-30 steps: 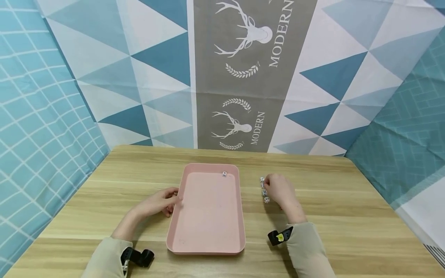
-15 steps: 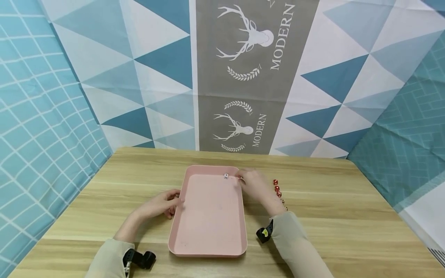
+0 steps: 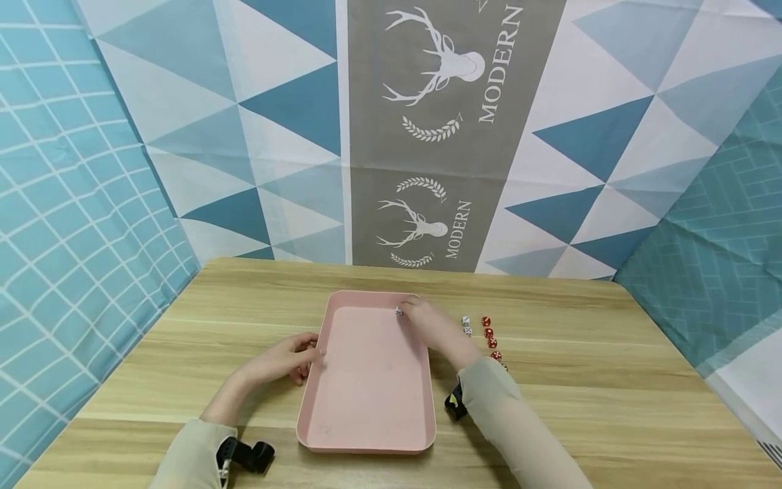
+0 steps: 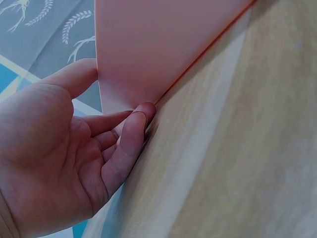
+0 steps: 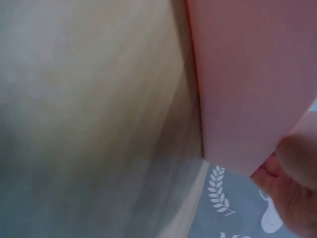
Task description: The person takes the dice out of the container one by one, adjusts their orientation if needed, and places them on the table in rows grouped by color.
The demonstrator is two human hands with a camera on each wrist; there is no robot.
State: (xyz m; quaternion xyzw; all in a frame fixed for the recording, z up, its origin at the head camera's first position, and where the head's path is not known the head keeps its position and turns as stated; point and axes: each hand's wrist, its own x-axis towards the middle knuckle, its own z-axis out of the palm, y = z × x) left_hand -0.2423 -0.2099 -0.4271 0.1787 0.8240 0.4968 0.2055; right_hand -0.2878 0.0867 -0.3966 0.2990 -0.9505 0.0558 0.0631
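A shallow pink tray (image 3: 366, 380) lies on the wooden table. My left hand (image 3: 277, 360) holds its left side, one digit over the rim and the other fingers against the outer wall (image 4: 143, 49). Over the tray's far right corner, my right hand (image 3: 435, 328) reaches in with curled fingers, pinching a small die that is mostly hidden. A white die (image 3: 399, 311) with dark pips shows right at these fingertips. In the right wrist view, the right hand (image 5: 292, 186) is partly cut off behind the tray's side wall (image 5: 242, 84).
Right of the tray stand white dice (image 3: 466, 320) and a row of red dice (image 3: 489, 333), partly covered by the right forearm. The wooden tabletop (image 3: 611, 380) runs up to a patterned cloth backdrop (image 3: 293, 136). Each wrist carries a small black camera (image 3: 259, 456).
My right hand has moved left from the white dice, over the tray's right rim, to the die in the far corner. The left hand stays at the tray's left side.
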